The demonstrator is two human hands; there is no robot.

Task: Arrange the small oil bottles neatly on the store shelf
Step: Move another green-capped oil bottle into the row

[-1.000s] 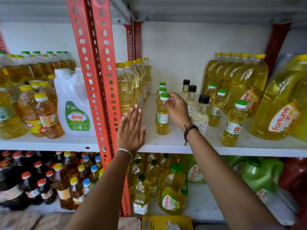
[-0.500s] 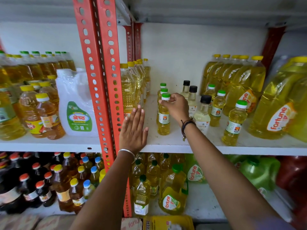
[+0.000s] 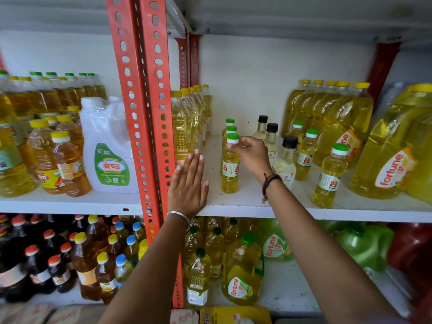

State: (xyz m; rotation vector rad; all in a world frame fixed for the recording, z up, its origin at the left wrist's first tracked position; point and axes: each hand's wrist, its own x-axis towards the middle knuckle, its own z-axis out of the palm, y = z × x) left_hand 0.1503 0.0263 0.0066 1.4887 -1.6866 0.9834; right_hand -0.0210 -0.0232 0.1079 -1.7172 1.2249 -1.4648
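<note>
Head view: right hand (image 3: pixel 253 155) pinches small oil bottle (image 3: pixel 230 169) cap.

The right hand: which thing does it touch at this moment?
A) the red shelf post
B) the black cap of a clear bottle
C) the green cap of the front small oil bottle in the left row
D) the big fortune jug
C: the right hand pinches the green cap of the front small oil bottle, which stands upright on the shelf; the left hand lies flat and open beside it, holding nothing.
</note>
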